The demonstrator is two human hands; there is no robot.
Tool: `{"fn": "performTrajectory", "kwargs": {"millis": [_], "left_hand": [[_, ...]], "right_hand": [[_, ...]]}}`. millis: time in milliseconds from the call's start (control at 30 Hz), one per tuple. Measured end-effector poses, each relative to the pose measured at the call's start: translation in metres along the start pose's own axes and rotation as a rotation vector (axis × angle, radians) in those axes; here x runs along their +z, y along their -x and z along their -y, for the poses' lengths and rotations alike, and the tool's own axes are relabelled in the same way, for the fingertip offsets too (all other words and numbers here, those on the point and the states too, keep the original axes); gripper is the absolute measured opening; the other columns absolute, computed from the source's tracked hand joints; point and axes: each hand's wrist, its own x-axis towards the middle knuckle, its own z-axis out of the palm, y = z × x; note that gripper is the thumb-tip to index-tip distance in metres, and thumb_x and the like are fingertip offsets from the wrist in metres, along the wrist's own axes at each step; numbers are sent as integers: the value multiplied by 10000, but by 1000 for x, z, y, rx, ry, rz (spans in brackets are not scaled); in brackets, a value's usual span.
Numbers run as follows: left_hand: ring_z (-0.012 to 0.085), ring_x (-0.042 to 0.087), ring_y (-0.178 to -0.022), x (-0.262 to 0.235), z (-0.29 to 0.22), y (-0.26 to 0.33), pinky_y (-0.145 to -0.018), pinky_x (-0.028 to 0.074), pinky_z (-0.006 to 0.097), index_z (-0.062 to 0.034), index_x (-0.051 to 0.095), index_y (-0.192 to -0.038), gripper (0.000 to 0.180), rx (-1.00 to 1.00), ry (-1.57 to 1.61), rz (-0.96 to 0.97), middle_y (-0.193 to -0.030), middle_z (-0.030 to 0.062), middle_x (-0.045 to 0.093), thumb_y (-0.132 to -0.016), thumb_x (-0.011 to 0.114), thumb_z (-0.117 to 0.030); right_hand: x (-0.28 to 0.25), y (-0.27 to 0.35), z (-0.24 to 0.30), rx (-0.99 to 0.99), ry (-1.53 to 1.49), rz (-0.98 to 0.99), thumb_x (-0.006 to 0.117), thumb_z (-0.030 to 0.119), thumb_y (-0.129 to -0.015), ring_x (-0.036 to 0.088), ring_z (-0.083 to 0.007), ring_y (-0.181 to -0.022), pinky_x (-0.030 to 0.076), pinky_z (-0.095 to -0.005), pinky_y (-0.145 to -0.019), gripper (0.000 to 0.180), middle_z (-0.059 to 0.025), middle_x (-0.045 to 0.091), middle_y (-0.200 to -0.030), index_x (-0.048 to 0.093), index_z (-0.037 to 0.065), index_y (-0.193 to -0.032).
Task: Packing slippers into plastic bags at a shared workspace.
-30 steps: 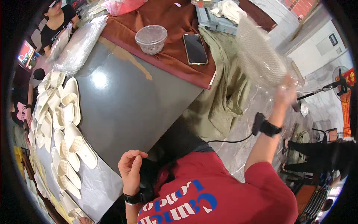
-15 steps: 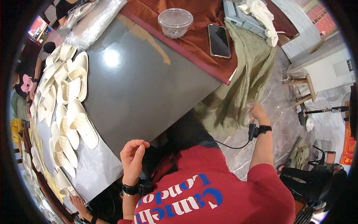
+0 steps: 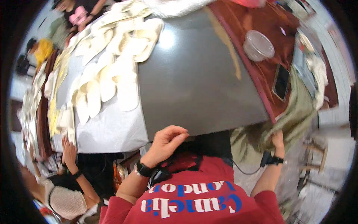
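My left hand is over the near edge of the dark grey tabletop, its fingers curled together and nothing visible between them. At the right, my right hand is closed at the lower part of an olive-green cloth, which hangs over the table's corner. Its fingertips are partly hidden against the folds. Pairs of cream slippers lie in rows on the pale sheet to the left of the grey surface.
On the reddish-brown cloth stand a clear lidded tub and a phone. A grey-blue box with white fabric lies behind. A co-worker's hand touches slippers at the left; others are farther back. A wooden stool stands at the right.
The view has turned left, so the table appears shifted right. My left hand now reaches over the table edge. My right hand stays at the green cloth.
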Motion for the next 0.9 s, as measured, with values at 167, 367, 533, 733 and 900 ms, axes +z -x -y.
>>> {"fn": "performTrajectory", "kwargs": {"millis": [167, 367, 533, 733, 900], "left_hand": [[63, 578, -855, -9, 11, 12, -763, 478, 218, 3, 595, -1084, 198, -9, 32, -14, -955, 26, 644, -938, 575, -128], [95, 582, -941, -18, 8, 4, -825, 482, 250, -14, 584, -1113, 206, -14, 20, 88, -1023, 46, 635, -936, 579, -121], [156, 606, -956, -36, -19, 1, -840, 481, 284, -13, 584, -1115, 270, 96, -247, 82, -1032, 82, 641, -900, 626, -171], [283, 581, -1007, -93, -30, -8, -882, 456, 354, -20, 597, -1085, 298, 346, -572, -202, -1068, 142, 610, -860, 650, -208], [362, 460, -1172, -164, -30, -35, -984, 385, 429, -42, 547, -1178, 455, 376, -949, -870, -1218, 187, 527, -767, 685, -183]], "right_hand": [[-26, 3, 70, 502, 203, 168, 561, 236, -883, 577, -389, -1037, 460, -456, -883, 384, -235, 621, -1074, 548, -4, -1182], [-105, -40, 115, 570, 241, 58, 570, 316, -908, 580, -382, -1023, 465, -470, -847, 371, -197, 623, -1115, 577, 39, -1155], [-138, -72, 152, 264, 249, -145, 557, 329, -922, 616, -376, -883, 471, -461, -768, 353, -198, 656, -983, 596, 41, -1123], [-154, -88, 264, -16, 92, -146, 602, 259, -875, 623, -393, -822, 478, -439, -732, 330, -237, 641, -884, 606, 2, -1083], [-111, -94, 306, -293, -32, -50, 633, 242, -833, 573, -373, -994, 454, -439, -829, 341, -196, 623, -1042, 603, 0, -1071]]}}
